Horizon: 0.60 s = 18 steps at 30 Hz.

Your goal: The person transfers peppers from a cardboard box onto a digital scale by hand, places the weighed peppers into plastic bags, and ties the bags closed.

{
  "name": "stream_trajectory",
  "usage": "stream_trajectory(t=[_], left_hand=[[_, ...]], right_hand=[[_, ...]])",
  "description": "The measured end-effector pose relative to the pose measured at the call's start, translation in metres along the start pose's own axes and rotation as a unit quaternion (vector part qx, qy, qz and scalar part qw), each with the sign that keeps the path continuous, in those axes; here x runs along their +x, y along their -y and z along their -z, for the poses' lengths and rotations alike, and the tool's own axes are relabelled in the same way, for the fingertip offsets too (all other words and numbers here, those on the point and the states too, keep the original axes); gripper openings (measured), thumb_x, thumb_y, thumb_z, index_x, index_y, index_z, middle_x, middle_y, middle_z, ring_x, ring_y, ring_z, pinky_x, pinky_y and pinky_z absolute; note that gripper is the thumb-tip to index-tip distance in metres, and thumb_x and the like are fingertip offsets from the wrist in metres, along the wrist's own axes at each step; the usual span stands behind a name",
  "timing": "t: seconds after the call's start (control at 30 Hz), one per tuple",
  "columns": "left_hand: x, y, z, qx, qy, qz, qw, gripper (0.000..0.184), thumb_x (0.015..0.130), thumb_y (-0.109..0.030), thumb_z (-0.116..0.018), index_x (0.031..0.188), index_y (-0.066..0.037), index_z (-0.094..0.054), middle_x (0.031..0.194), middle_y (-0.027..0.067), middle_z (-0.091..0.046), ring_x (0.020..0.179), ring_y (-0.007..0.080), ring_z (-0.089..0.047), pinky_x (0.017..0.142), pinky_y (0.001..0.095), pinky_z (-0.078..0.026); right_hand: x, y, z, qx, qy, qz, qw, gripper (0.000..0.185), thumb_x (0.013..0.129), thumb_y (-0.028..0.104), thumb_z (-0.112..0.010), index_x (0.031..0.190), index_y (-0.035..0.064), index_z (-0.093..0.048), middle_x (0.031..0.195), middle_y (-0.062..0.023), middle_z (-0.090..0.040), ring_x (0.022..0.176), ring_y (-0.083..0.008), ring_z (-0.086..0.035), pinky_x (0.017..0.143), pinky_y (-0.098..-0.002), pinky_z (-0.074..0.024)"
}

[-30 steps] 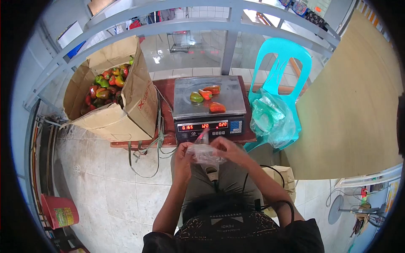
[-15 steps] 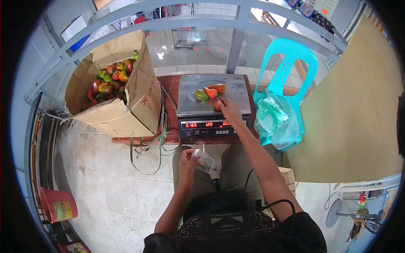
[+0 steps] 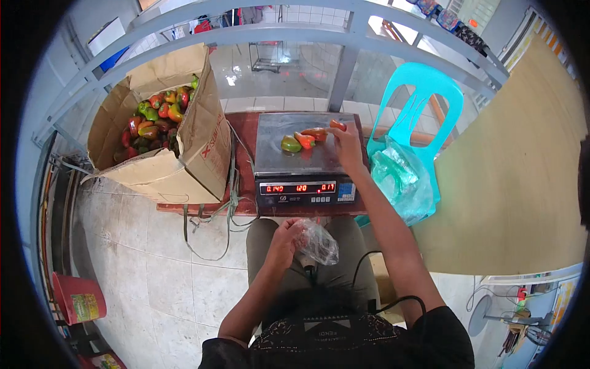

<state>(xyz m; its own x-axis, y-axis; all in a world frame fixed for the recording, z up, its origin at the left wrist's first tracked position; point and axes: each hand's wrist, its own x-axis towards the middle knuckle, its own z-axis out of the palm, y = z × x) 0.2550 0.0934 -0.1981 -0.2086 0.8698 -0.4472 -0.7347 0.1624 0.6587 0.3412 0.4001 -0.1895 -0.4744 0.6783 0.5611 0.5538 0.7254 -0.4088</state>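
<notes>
My right hand (image 3: 349, 150) reaches over the steel pan of a digital scale (image 3: 270, 157), its fingertips closed at a small red pepper (image 3: 337, 125) near the pan's back right. To its left lie a green pepper (image 3: 291, 144), an orange-red pepper (image 3: 305, 141) and a brownish-red pepper (image 3: 316, 133). The fingers partly hide where they meet the red pepper. Above my lap, my left hand (image 3: 285, 238) pinches a crumpled clear plastic bag (image 3: 321, 245). The scale's red display reads 0.140, 1.20 and 0.17.
A cardboard box (image 3: 212, 150) of mixed peppers (image 3: 158, 117) stands left of the scale on a red-brown bench (image 3: 246, 126). On the right, a turquoise chair (image 3: 452, 101) holds plastic bags (image 3: 396, 181), beside a wooden panel (image 3: 510, 166). Metal railing (image 3: 347, 67) runs behind; straps (image 3: 230, 203) hang in front.
My right hand has carried the red pepper toward the pan's back right. The first reading dropped from 0.165 to 0.140. My left hand and the plastic bag shifted slightly right.
</notes>
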Motion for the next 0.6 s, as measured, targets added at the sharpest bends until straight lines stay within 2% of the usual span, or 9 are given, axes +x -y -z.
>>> stream_trajectory(t=[0.1,0.2,0.3,0.4,0.5,0.6], left_hand=[[0.001,-0.004,-0.006,-0.015,0.003,0.01,1.0,0.033,0.089,-0.022,-0.066,0.112,-0.003,-0.05,0.099,0.0053,-0.061,0.082,0.0121,-0.059,0.072,0.0249,-0.048],[0.004,0.003,0.002,-0.034,0.0,0.017,0.999,0.033,0.09,-0.021,-0.065,0.113,-0.003,-0.05,0.099,0.0054,-0.061,0.085,0.0125,-0.06,0.073,0.0253,-0.048],[0.009,0.014,0.013,-0.042,-0.001,0.032,0.999,0.031,0.091,-0.02,-0.064,0.113,-0.003,-0.05,0.1,0.0055,-0.061,0.087,0.0125,-0.06,0.073,0.0254,-0.048],[0.008,0.015,0.011,-0.042,-0.012,0.038,0.998,0.031,0.091,-0.019,-0.064,0.113,-0.003,-0.05,0.099,0.0057,-0.061,0.087,0.0124,-0.06,0.073,0.0254,-0.048],[0.014,0.015,0.014,-0.03,-0.012,0.023,0.999,0.032,0.092,-0.02,-0.062,0.116,-0.002,-0.05,0.103,0.0061,-0.062,0.089,0.0132,-0.061,0.076,0.0267,-0.05],[0.015,0.012,0.007,-0.012,-0.022,-0.007,1.0,0.034,0.093,-0.021,-0.061,0.118,-0.002,-0.05,0.106,0.0069,-0.062,0.092,0.0142,-0.062,0.079,0.0276,-0.05]], right_hand=[[0.029,-0.009,-0.009,-0.021,0.049,0.092,0.994,0.031,0.077,0.007,-0.068,0.108,0.0103,-0.07,0.112,-0.0165,-0.052,0.106,-0.0347,-0.055,0.09,-0.0429,-0.049],[0.043,-0.005,-0.025,-0.009,0.109,0.135,0.985,0.038,0.068,0.007,-0.076,0.105,0.0131,-0.07,0.111,-0.0136,-0.052,0.103,-0.0337,-0.056,0.091,-0.0421,-0.048],[0.052,0.003,-0.022,-0.068,0.205,0.108,0.97,0.038,0.067,0.012,-0.078,0.104,0.0112,-0.07,0.115,-0.0136,-0.05,0.111,-0.034,-0.054,0.095,-0.0404,-0.0493],[0.058,-0.017,-0.037,-0.013,0.235,0.103,0.966,0.044,0.06,0.017,-0.083,0.101,0.0108,-0.07,0.116,-0.0146,-0.051,0.11,-0.0345,-0.054,0.093,-0.0417,-0.0502],[0.054,-0.027,-0.043,0.044,0.2,0.079,0.976,0.05,0.057,0.018,-0.087,0.102,0.008,-0.069,0.111,-0.0166,-0.051,0.106,-0.0369,-0.055,0.093,-0.0423,-0.0477],[0.045,-0.03,-0.044,0.081,0.162,-0.003,0.983,0.05,0.057,0.018,-0.087,0.102,0.007,-0.069,0.11,-0.0184,-0.051,0.107,-0.036,-0.055,0.09,-0.0426,-0.0482]])
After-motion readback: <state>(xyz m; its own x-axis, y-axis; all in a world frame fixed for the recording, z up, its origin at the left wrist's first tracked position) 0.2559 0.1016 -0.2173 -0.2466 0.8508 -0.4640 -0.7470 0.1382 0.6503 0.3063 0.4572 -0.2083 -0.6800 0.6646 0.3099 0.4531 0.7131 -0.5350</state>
